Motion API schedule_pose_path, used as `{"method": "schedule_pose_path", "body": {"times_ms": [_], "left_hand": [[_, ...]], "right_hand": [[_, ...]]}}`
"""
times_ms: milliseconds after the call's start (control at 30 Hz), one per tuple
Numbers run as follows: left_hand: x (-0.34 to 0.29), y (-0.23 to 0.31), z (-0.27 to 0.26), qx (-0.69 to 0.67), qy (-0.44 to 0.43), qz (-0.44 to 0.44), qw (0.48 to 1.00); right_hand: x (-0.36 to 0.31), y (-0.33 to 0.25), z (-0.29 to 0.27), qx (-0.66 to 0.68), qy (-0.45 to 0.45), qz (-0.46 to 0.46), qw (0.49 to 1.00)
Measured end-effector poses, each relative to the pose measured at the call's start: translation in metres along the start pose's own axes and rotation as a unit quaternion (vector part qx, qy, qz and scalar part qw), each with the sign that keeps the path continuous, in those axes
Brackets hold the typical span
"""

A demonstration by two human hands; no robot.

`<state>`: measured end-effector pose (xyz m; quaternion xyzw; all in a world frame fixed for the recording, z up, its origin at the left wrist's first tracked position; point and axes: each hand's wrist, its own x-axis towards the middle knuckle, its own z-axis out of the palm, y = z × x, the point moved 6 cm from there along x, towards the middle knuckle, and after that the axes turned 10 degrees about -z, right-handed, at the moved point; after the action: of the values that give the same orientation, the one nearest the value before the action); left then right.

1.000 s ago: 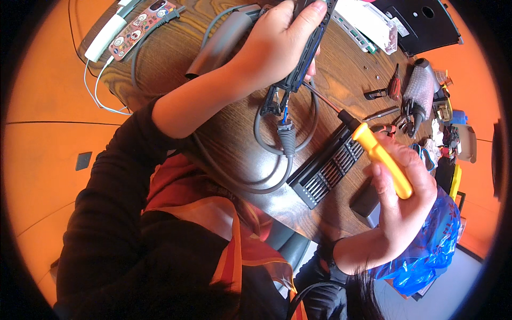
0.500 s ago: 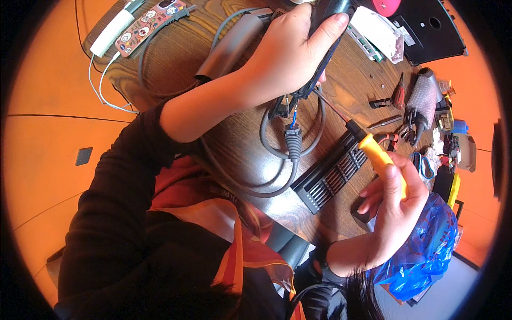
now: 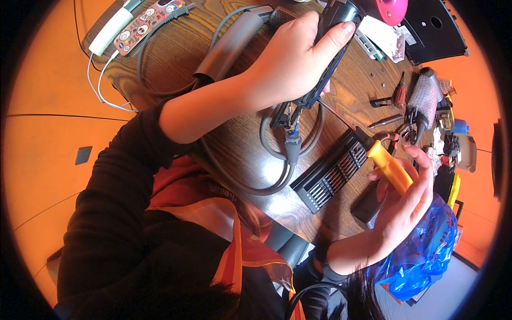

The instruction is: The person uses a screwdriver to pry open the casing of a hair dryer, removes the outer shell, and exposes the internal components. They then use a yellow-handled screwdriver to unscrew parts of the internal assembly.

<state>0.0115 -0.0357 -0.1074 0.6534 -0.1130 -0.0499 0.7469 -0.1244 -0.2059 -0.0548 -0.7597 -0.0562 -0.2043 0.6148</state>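
My left hand [image 3: 290, 61] is wrapped around the upper part of a long black electrical device [image 3: 341, 13], thumb pressed on top. From its lower end come bare wire ends and a blue wire [image 3: 295, 128], leading into a grey power cord with a ribbed sleeve [image 3: 293, 149]. In my right hand [image 3: 402, 197] is a screwdriver with a yellow handle [image 3: 392, 169], held loosely with the index finger lifted off it. Its thin shaft points up-left to the lower part of the device; the tip is hidden there.
A black case of screwdriver bits [image 3: 330, 178] lies under the screwdriver. A grey tubular shell [image 3: 232, 48] rests beyond my left forearm. To the right are a red-handled tool [image 3: 399, 96], a bubble-wrapped tool [image 3: 424, 104] and a blue plastic bag [image 3: 421, 256]. A patterned phone [image 3: 144, 29] sits far left.
The device in my left hand has shifted slightly to the right. My right hand and the screwdriver have moved a little right and down, and the fingers have loosened on the handle.
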Motion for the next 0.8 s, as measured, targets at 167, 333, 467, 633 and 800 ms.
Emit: {"method": "schedule_pose_path", "body": {"times_ms": [167, 333, 467, 633, 800], "left_hand": [[0.000, -0.001, 0.000, 0.023, 0.017, 0.021, 0.999], [0.001, -0.010, 0.005, -0.017, -0.019, -0.015, 1.000], [0.005, -0.009, 0.002, 0.021, -0.008, 0.014, 1.000], [0.005, -0.010, 0.004, 0.010, -0.018, -0.017, 1.000], [-0.001, -0.009, 0.008, 0.018, -0.048, -0.043, 0.998]], "right_hand": [[-0.007, 0.011, -0.006, -0.060, 0.058, 0.131, 0.988], [-0.003, 0.001, -0.004, -0.101, -0.076, 0.105, 0.986], [0.003, -0.006, 0.003, -0.230, -0.205, -0.044, 0.950], [0.002, -0.004, -0.001, -0.199, -0.126, -0.071, 0.969], [-0.002, 0.005, -0.013, -0.075, 0.022, 0.025, 0.997]]}}
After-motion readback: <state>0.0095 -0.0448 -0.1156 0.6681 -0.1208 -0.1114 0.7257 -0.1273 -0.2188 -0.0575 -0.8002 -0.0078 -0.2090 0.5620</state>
